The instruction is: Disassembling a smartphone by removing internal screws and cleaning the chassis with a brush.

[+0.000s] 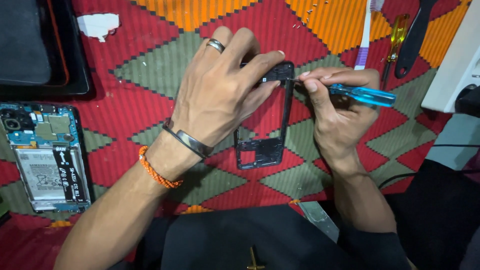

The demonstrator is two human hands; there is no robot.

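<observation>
2 hands work over a woven cloth [150, 75] patterned in red, orange and grey-green diamonds, which covers the tabletop. 1 black phone frame [264, 150] lies between them — a thin rectangular mid-frame, hollow through its middle so the cloth shows inside, with a wider plastic band at its near end and a camera-side block at its far end. The left hand [220, 92] is curled over the far end of the frame, fingers and thumb closed on it; that hand wears 1 ring [215, 45], and the wrist carries 1 dark metal bangle [190, 142] and 1 orange braided band [157, 170]. The right hand [337, 112] is closed around 1 small screwdriver [362, 95] with a clear blue handle, its thin tip touching the frame's far right corner.

1 opened phone [47, 157] lies well apart at the left edge — back cover off, with its circuit board, battery and flex strip exposed. Beyond it sits 1 dark tray [75, 75]. At the far right lie 1 toothbrush [364, 37] with a white and purple handle, 1 yellow-handled screwdriver [397, 35] and 1 black tool [415, 40], side by side. 1 white box [452, 70] stands at the right edge.
</observation>
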